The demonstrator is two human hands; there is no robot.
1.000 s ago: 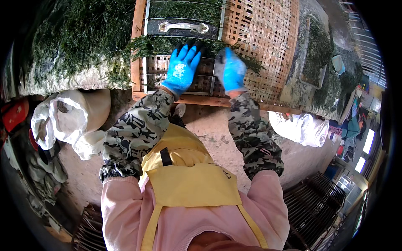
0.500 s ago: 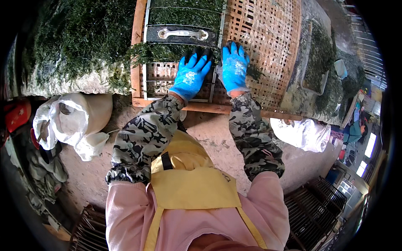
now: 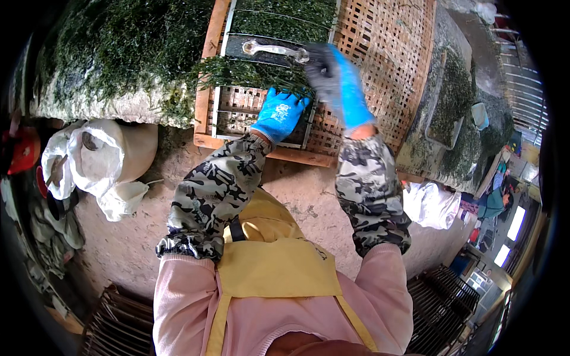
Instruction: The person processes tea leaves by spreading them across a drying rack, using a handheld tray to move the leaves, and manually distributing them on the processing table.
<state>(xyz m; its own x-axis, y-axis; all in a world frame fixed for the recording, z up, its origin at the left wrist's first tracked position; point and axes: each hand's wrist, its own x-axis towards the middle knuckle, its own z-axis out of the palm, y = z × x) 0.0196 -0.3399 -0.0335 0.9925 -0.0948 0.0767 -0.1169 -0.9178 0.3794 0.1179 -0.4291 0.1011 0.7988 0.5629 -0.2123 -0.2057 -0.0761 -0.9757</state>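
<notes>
Dark green seaweed [image 3: 252, 72] lies in a layer inside a metal frame [image 3: 218, 107] on a woven slatted mat [image 3: 383, 35]. A dark board with a worn white handle [image 3: 276, 50] rests across the seaweed. My left hand [image 3: 280, 117], in a blue glove, is at the seaweed's near edge, its fingers bent and their tips hidden among the strands. My right hand [image 3: 341, 86], gloved in blue with dark fingers, is smeared by motion above the frame's right side. Its fingertips are close to the handle's right end; whether they touch it I cannot tell.
A large heap of seaweed [image 3: 127, 53] covers the left of the work surface. A wooden rail [image 3: 303, 156] edges the mat nearest me. White sacks [image 3: 110, 154] stand below on the left. A clear tray [image 3: 444, 110] lies on the right, a pale cup [image 3: 480, 116] beyond.
My right hand has lifted off the mat and swung leftward toward the handle's right end. The fingers of my left hand, spread before, are now bent into the seaweed's edge. The whole view has shifted slightly.
</notes>
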